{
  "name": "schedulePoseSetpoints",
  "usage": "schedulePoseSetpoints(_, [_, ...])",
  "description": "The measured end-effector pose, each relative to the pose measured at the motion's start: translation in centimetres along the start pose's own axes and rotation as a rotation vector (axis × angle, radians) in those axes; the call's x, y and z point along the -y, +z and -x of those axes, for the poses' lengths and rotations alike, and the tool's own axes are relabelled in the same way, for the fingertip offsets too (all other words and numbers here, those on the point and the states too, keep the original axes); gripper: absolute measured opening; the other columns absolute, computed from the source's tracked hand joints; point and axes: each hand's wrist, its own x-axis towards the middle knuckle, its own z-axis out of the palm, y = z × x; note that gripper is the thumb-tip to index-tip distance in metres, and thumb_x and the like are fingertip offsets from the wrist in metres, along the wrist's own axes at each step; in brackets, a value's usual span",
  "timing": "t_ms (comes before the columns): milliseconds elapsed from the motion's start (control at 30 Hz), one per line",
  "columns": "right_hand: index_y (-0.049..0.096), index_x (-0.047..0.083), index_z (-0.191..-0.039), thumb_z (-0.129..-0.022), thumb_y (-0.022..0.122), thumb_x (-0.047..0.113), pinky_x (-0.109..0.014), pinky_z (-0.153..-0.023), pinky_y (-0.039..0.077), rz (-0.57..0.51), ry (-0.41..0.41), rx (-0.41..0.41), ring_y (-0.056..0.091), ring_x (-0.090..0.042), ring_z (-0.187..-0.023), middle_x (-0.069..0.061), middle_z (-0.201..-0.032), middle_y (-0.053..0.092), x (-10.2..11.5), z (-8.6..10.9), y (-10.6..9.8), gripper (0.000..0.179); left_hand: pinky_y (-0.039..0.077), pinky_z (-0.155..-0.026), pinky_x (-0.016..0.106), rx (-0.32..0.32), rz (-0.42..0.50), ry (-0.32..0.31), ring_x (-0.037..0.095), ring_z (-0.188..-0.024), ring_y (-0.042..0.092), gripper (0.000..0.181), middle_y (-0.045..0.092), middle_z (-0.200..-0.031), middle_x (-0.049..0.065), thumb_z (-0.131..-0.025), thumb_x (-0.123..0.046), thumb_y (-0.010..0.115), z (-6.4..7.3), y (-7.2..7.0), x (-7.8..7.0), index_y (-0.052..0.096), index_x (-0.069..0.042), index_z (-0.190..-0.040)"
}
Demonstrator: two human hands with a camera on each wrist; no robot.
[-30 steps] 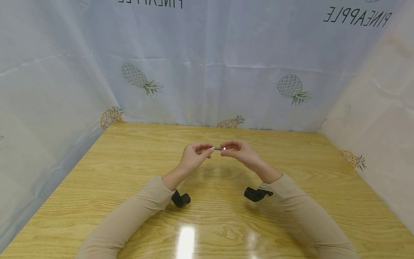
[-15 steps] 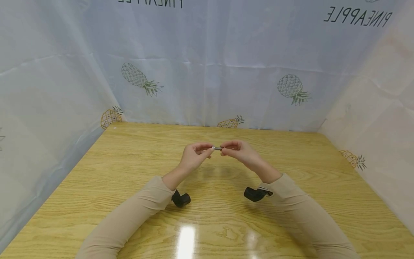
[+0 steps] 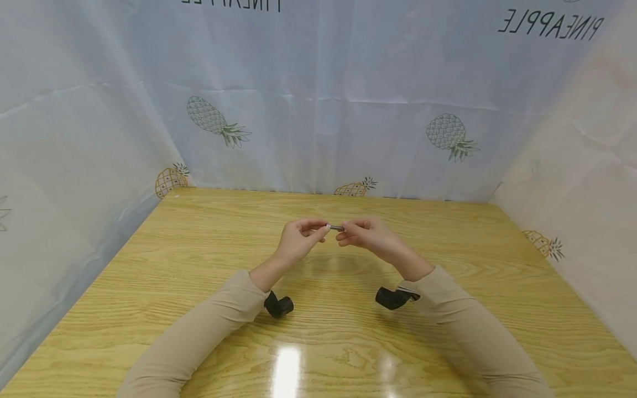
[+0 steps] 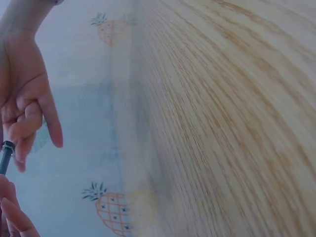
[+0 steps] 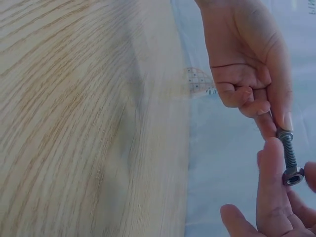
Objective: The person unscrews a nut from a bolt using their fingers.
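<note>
My left hand (image 3: 300, 240) pinches one end of a small metal bolt (image 3: 335, 228), held level above the table. In the right wrist view, the left thumb and fingertips grip the bolt's far end, and its threaded shank (image 5: 290, 153) is bare. A nut (image 5: 294, 176) sits at the other end. My right hand (image 3: 372, 237) has its thumb and a finger on either side of that nut; one finger (image 5: 270, 190) lies along the bolt. In the left wrist view, the nut (image 4: 8, 146) shows beside the right hand's curled fingers, while another right finger points away.
Both hands are over a wood-grain table (image 3: 209, 249). A white curtain printed with pineapples (image 3: 308, 138) encloses its back and sides. Black curved pieces (image 3: 280, 305) stick out below both sleeves.
My left hand and the bolt stay put. The right thumb and fingers have shifted around the bolt's right end, where a bright glint is now covered.
</note>
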Motion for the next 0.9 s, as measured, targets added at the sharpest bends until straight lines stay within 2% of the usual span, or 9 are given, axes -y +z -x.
schedulePoseSetpoints(133, [0.051, -0.003, -0.127, -0.099, 0.048, 0.023, -0.044, -0.108, 0.036, -0.008, -0.024, -0.003, 0.064, -0.009, -0.096, -0.017, -0.117, 0.062, 0.0, 0.0, 0.0, 0.039, 0.051, -0.085, 0.046, 0.000, 0.001, 0.005, 0.037, -0.090, 0.066, 0.028, 0.066, -0.107, 0.020, -0.090, -0.018, 0.062, 0.0, 0.0, 0.0, 0.066, -0.001, -0.112])
schedulePoseSetpoints(233, [0.050, -0.001, -0.129, -0.096, 0.054, 0.017, -0.047, -0.108, 0.035, 0.000, -0.040, -0.017, 0.062, -0.015, -0.103, -0.018, -0.120, 0.060, 0.0, 0.0, 0.0, 0.038, 0.053, -0.083, 0.040, 0.002, 0.007, -0.004, 0.035, -0.089, 0.066, 0.029, 0.066, -0.107, 0.021, -0.090, -0.018, 0.063, 0.0, 0.0, 0.0, 0.065, -0.001, -0.113])
schedulePoseSetpoints(333, [0.048, 0.002, -0.132, -0.094, 0.056, 0.020, -0.048, -0.109, 0.034, 0.010, -0.044, -0.014, 0.060, -0.023, -0.112, -0.022, -0.128, 0.055, 0.0, 0.1, -0.1, 0.043, 0.053, -0.079, 0.032, 0.003, 0.011, -0.016, 0.035, -0.089, 0.066, 0.030, 0.066, -0.108, 0.021, -0.090, -0.018, 0.063, 0.0, -0.1, 0.0, 0.065, 0.000, -0.114])
schedulePoseSetpoints(400, [0.047, 0.002, -0.133, -0.095, 0.054, 0.024, -0.046, -0.109, 0.034, -0.002, -0.043, -0.003, 0.059, -0.023, -0.113, -0.023, -0.131, 0.053, 0.0, 0.1, -0.1, 0.044, 0.053, -0.077, 0.029, 0.005, 0.010, -0.025, 0.034, -0.089, 0.066, 0.030, 0.066, -0.109, 0.021, -0.090, -0.017, 0.062, 0.0, -0.1, -0.1, 0.064, 0.000, -0.115])
schedulePoseSetpoints(533, [0.051, -0.003, -0.128, -0.098, 0.049, 0.023, -0.043, -0.109, 0.035, -0.033, -0.060, 0.007, 0.064, -0.013, -0.103, -0.020, -0.125, 0.058, -0.1, 0.0, -0.1, 0.040, 0.053, -0.079, 0.034, 0.007, -0.005, -0.035, 0.023, -0.079, 0.068, 0.029, 0.065, -0.109, 0.022, -0.090, -0.015, 0.061, 0.2, -0.2, -0.7, 0.064, 0.002, -0.114])
schedulePoseSetpoints(667, [0.052, -0.003, -0.126, -0.096, 0.054, 0.018, -0.046, -0.108, 0.036, -0.016, -0.065, -0.020, 0.063, -0.010, -0.100, -0.015, -0.121, 0.060, -0.1, 0.0, -0.1, 0.037, 0.052, -0.081, 0.038, 0.005, -0.009, -0.033, 0.012, -0.073, 0.066, 0.028, 0.066, -0.106, 0.023, -0.090, -0.012, 0.061, 1.1, -0.2, -2.2, 0.064, 0.004, -0.113])
schedulePoseSetpoints(800, [0.052, 0.000, -0.126, -0.093, 0.057, 0.015, -0.049, -0.108, 0.034, -0.009, -0.056, -0.042, 0.059, -0.021, -0.109, -0.016, -0.123, 0.057, -0.2, 0.0, 0.0, 0.037, 0.052, -0.081, 0.037, 0.002, -0.002, -0.028, 0.021, -0.078, 0.068, 0.027, 0.066, -0.104, 0.022, -0.090, -0.011, 0.061, 1.6, -0.2, -2.9, 0.064, 0.005, -0.112])
schedulePoseSetpoints(900, [0.052, 0.000, -0.126, -0.093, 0.057, 0.014, -0.050, -0.107, 0.034, -0.010, -0.059, -0.046, 0.058, -0.026, -0.113, -0.016, -0.124, 0.057, -0.2, 0.0, 0.0, 0.037, 0.051, -0.078, 0.031, 0.003, 0.001, -0.030, 0.029, -0.083, 0.067, 0.028, 0.066, -0.105, 0.023, -0.090, -0.011, 0.061, 1.7, -0.2, -3.0, 0.064, 0.005, -0.113])
